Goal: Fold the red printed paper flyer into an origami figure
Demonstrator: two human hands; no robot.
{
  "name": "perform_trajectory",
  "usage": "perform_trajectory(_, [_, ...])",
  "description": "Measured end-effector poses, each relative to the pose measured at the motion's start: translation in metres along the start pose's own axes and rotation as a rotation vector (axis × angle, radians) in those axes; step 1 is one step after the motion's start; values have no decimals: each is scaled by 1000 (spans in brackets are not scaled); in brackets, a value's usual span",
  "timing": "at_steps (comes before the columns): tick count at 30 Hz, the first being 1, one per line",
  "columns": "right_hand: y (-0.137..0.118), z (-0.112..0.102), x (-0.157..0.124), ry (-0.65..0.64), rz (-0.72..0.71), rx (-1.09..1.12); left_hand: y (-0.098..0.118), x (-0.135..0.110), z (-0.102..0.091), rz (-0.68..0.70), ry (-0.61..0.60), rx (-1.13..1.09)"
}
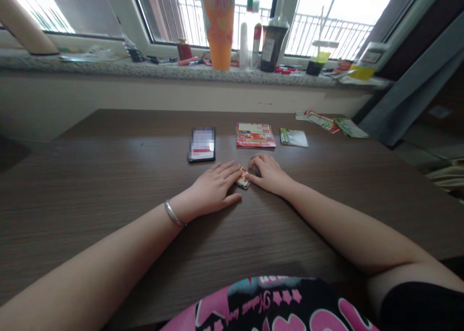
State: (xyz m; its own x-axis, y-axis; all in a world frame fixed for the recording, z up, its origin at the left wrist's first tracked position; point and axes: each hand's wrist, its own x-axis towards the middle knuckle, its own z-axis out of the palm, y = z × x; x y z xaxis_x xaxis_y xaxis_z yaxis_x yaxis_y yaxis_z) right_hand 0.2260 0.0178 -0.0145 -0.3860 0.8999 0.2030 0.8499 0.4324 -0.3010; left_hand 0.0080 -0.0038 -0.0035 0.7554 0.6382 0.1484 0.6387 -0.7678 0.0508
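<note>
A small folded piece of printed paper [243, 178], red, yellow and white, lies on the dark wood table [126, 234] between my hands. My left hand [213, 188] rests flat with its fingers stretched out, the fingertips over the paper's left side. From the right, my right hand [270, 174] meets it, thumb tip at the paper's right edge. The fingers of that hand are curved, with a gap between thumb and forefinger. Part of the paper is hidden beneath my left fingers.
Beyond my hands lie a phone-like device [202, 145] with a blurred screen, a red printed leaflet [255, 136] and a green-and-white packet [294, 137]. More printed papers [322, 122] are at the back right. Cups, including a tall orange one [220, 31], and bottles crowd the windowsill [163, 71].
</note>
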Motion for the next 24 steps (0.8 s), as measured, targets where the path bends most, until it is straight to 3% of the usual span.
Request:
perform_trajectory(5, [3,3,4,11,6,28,1,-2,4,2,-5,50])
perform_trajectory(14, [5,6,7,65,3,13,-5,-9,-9,138,-174,-2])
perform_trajectory(24, [8,6,10,94,-35,72,5,-15,-10,75,-110,6])
